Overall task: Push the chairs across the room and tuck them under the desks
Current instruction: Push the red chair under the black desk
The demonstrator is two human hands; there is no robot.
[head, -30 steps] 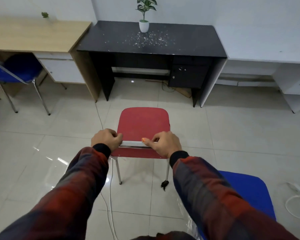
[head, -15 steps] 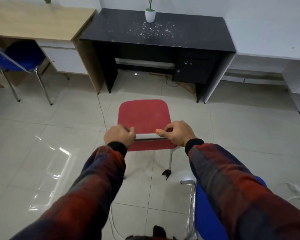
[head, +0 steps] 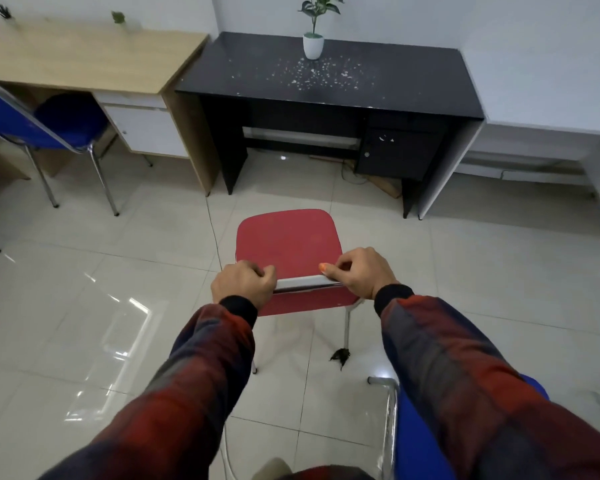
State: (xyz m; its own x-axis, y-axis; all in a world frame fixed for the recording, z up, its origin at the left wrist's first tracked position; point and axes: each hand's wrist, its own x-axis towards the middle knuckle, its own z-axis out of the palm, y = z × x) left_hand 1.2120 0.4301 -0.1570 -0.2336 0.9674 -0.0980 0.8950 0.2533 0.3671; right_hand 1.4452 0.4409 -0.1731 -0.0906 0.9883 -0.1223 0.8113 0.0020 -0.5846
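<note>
A red chair stands on the tiled floor in front of the black desk, still apart from it, its seat pointing at the opening under the desktop. The left hand grips the metal top rail of the chair's back near its left end, fingers curled tight over the bar and pressed together. The right hand holds the same rail near its right end, fingers curled around it, the thumb with an orange nail lying flat along the top of the bar. Both arms wear red and dark plaid sleeves with black cuffs. One chrome rear leg of the chair shows below the right hand, with a dark tuft at its foot. On the black desk sits a small plant in a white pot, with pale specks scattered across the top in front of it. To the left, touching the black desk, is a wooden desk with white drawers; a blue chair is partly tucked under it. At lower right, close by the right arm, is a second blue chair with a chrome frame, mostly hidden by the sleeve. A white desk runs off to the right.
</note>
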